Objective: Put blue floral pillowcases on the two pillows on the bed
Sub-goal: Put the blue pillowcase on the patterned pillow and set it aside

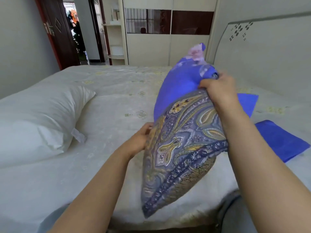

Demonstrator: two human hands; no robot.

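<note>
On the bed (117,101), right of the bare white pillow (38,118), a paisley pillow (183,148) stands tilted, half inside a blue floral pillowcase (178,84); the right hand (218,88) grips the pillowcase's edge; the left hand (141,138) holds the paisley pillow's side. Farther right lies more blue cloth (282,140).

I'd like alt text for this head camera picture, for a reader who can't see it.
A person's right hand pulls a blue floral pillowcase over a paisley-patterned pillow while the left hand grips its side. A bare white pillow lies left on the cream bed.
</note>
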